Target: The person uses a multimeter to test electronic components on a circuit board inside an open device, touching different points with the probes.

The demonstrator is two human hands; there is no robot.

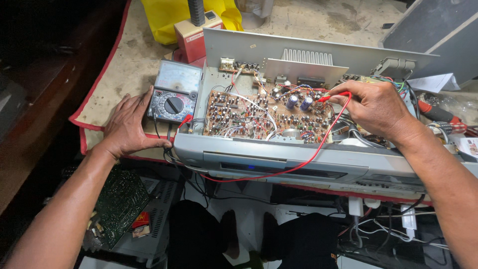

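The red test probe (332, 96) lies nearly level over the circuit board (264, 115), its long axis running left to right and its tip pointing left toward two blue capacitors (298, 102). The right hand (376, 107) pinches the probe between thumb and fingertips, the other fingers curled in. From the probe a red lead (298, 162) loops down across the silver front panel (298, 162) of the opened amplifier chassis (318, 55) and back left to the analog multimeter (174, 92). The meter sits just beside the chassis's left wall, near the bench's front edge. The left hand (130, 127) rests flat beside it, fingers spread and loose, thumb and fingertips touching the meter's left and lower edges, gripping nothing. Bare bench top (124, 65) stays open left of the meter; a finned heat sink (306, 56) and rear wall close the board's far side. A loose green circuit board (119, 204) lies below the bench.
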